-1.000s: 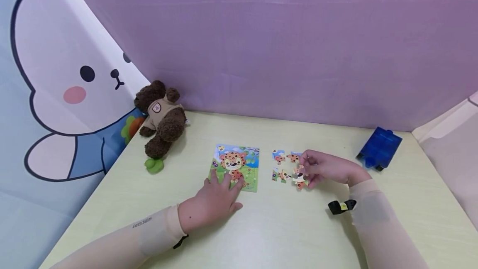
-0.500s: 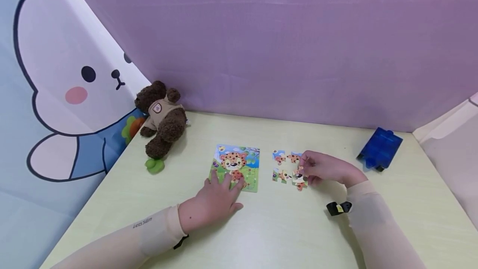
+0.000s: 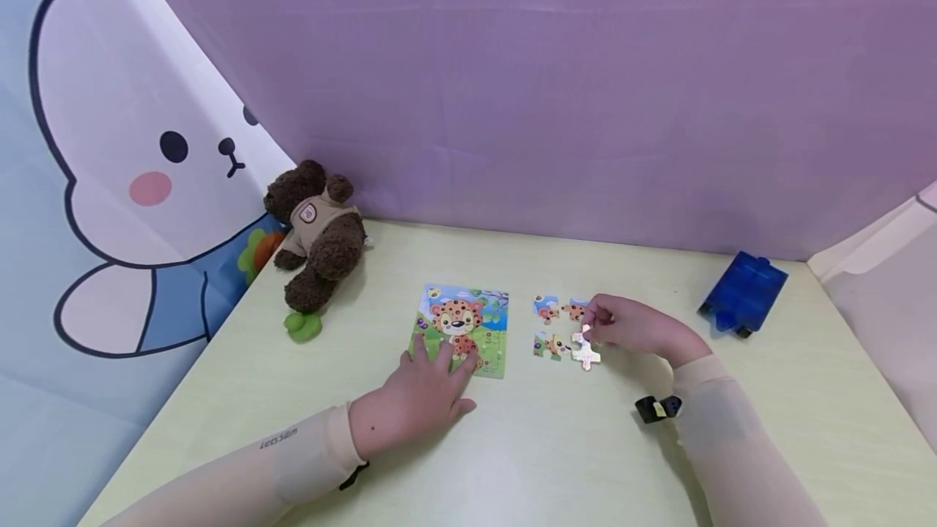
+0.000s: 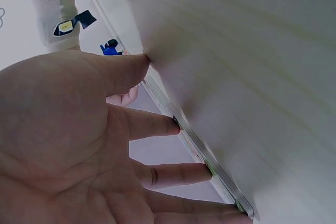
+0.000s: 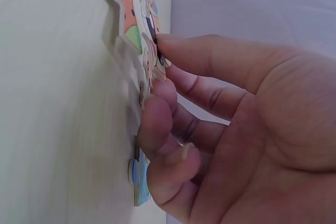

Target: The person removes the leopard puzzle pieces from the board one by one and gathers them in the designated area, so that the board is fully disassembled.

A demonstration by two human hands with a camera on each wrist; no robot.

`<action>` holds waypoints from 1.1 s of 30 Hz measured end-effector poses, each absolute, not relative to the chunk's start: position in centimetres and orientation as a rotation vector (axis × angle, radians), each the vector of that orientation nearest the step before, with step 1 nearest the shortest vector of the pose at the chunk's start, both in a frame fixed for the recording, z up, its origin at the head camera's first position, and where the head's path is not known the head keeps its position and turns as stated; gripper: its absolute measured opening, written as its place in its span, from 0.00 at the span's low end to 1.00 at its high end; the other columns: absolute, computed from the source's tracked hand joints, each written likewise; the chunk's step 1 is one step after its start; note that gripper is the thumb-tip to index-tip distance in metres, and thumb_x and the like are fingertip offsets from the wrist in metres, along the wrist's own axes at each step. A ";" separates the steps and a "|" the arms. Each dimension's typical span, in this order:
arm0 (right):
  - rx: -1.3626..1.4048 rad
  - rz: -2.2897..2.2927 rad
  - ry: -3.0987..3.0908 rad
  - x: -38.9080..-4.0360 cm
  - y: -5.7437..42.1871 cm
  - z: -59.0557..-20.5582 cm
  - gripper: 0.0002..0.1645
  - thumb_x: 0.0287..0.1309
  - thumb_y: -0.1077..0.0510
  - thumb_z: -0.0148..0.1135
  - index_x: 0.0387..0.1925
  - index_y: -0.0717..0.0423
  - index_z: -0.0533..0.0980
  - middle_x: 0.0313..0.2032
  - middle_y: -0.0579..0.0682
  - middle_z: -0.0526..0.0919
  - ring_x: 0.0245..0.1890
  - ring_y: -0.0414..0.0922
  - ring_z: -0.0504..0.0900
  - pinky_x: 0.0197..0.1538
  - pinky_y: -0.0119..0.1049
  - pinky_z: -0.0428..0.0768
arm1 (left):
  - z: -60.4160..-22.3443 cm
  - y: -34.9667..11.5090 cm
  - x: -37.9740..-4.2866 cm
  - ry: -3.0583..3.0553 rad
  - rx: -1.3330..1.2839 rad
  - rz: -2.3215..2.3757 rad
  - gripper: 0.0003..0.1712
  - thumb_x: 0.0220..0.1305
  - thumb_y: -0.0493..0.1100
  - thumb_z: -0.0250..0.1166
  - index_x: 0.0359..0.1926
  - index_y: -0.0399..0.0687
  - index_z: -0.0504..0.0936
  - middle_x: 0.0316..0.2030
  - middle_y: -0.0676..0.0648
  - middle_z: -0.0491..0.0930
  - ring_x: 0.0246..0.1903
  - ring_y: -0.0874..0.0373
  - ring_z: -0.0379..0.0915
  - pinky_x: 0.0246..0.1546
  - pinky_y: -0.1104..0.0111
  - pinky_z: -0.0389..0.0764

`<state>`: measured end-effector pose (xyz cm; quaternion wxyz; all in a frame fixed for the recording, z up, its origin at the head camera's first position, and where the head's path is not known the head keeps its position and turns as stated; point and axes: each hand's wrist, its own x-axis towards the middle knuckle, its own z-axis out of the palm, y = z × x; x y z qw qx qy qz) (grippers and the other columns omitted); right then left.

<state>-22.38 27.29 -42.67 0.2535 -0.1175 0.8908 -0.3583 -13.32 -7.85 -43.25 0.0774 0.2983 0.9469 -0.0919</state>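
In the head view, right of the leopard board [image 3: 461,320], the right hand [image 3: 644,328] (the nearer one) pinches a puzzle piece [image 3: 586,354], whose long axis seems to run near-to-far, while the left hand [image 3: 419,397] rests nearly straight fingers on the board's near part. In the left wrist view, the board shows almost edge-on, its picture unreadable. In the right wrist view, fingers hide part of the piece.
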 end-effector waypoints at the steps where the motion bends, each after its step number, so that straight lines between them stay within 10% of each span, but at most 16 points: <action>1: -0.316 -0.967 2.429 -22.4 27.3 -42.7 0.10 0.74 0.55 0.64 0.47 0.56 0.74 0.33 0.47 0.73 0.33 0.45 0.69 0.33 0.33 0.68 | -43.3 -7.9 -13.3 2.837 0.896 -0.276 0.39 0.81 0.67 0.53 0.82 0.54 0.64 0.71 0.31 0.72 0.65 0.17 0.72 0.58 0.41 0.88; 33: -0.266 -1.064 2.469 -23.4 24.1 -41.3 0.17 0.80 0.49 0.59 0.55 0.58 0.73 0.44 0.58 0.78 0.33 0.49 0.78 0.39 0.42 0.81 | -43.1 -7.8 -13.3 2.800 0.839 -0.219 0.41 0.81 0.67 0.52 0.84 0.56 0.61 0.75 0.30 0.68 0.69 0.16 0.67 0.65 0.39 0.84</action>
